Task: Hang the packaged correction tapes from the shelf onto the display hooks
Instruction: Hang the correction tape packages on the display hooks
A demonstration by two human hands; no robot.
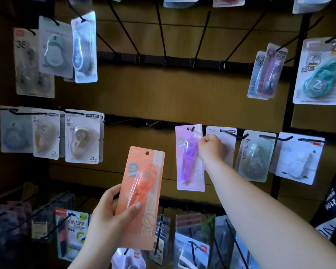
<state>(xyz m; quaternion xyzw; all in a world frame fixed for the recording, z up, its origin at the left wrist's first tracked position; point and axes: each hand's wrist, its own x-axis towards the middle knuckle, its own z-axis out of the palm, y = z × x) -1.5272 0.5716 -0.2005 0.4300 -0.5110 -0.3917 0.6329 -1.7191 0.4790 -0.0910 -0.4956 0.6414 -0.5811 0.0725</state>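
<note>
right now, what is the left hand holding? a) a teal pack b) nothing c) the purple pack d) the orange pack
d: the left hand grips the orange correction tape pack by its lower half, off any hook, while the right hand pinches the edge of the purple pack hanging on its hook.
</note>
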